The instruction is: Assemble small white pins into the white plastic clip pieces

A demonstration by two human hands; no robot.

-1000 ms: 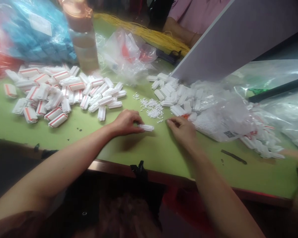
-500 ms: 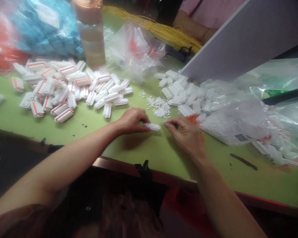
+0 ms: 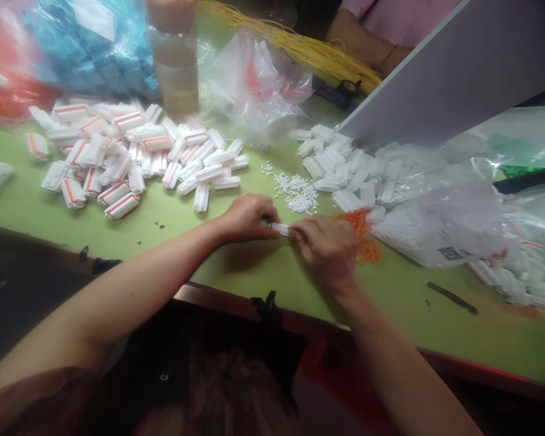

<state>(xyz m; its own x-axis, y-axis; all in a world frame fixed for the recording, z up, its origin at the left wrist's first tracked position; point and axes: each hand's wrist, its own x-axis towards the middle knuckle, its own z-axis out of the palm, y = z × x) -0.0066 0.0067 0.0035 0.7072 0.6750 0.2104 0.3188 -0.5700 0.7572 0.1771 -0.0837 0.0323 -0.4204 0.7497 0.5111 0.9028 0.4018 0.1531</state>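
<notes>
Green table [image 3: 263,272]: a small white plastic piece [image 3: 280,228] is gripped between left hand [image 3: 247,217] and right hand [image 3: 324,245]; tiny white pins [image 3: 297,195] lie just beyond, orange bits [image 3: 366,233] at right.

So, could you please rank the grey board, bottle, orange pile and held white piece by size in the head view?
1. grey board, cropped by the frame
2. bottle, top cut off
3. orange pile, partly behind the right hand
4. white piece, mostly covered

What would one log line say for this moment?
left hand: grips white piece | right hand: fingers at its end | nearby: white bits, orange bits
</notes>
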